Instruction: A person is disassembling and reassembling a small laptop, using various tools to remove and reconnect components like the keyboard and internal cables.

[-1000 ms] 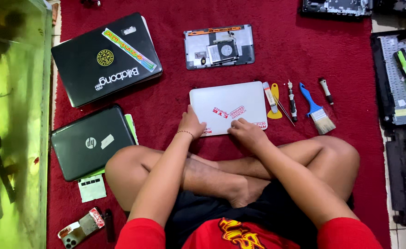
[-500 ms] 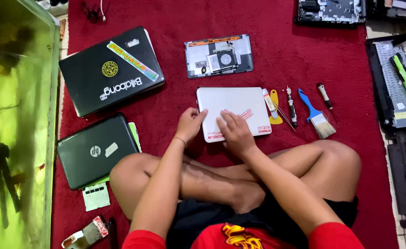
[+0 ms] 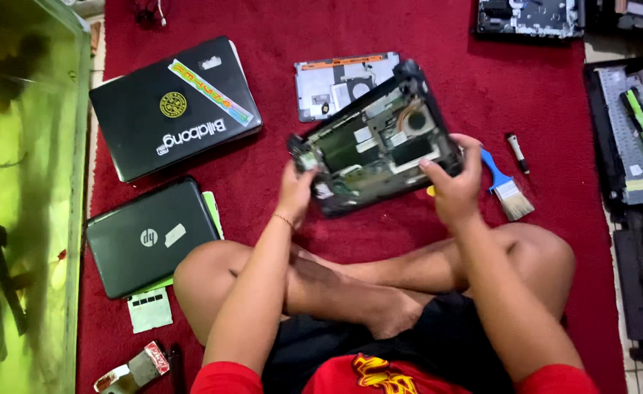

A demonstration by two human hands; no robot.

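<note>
I sit cross-legged on a red carpet (image 3: 380,241). Both my hands hold a small laptop (image 3: 376,142) lifted off the floor and tilted, its open underside facing me with circuit board, fan and copper pipe showing. My left hand (image 3: 294,191) grips its near left corner. My right hand (image 3: 452,179) grips its right edge. A detached grey cover panel (image 3: 328,80) lies on the carpet just behind the laptop.
Two shut black laptops lie to my left, a stickered one (image 3: 174,106) and a smaller one (image 3: 150,235). A blue-handled brush (image 3: 506,186) and a small tool (image 3: 517,152) lie to the right. A green glass tank (image 3: 18,211) borders the left; dismantled parts (image 3: 631,131) lie at right.
The white laptop lay flat on the carpet under my hands. I have picked it up and turned it over, so its open underside now faces me.
</note>
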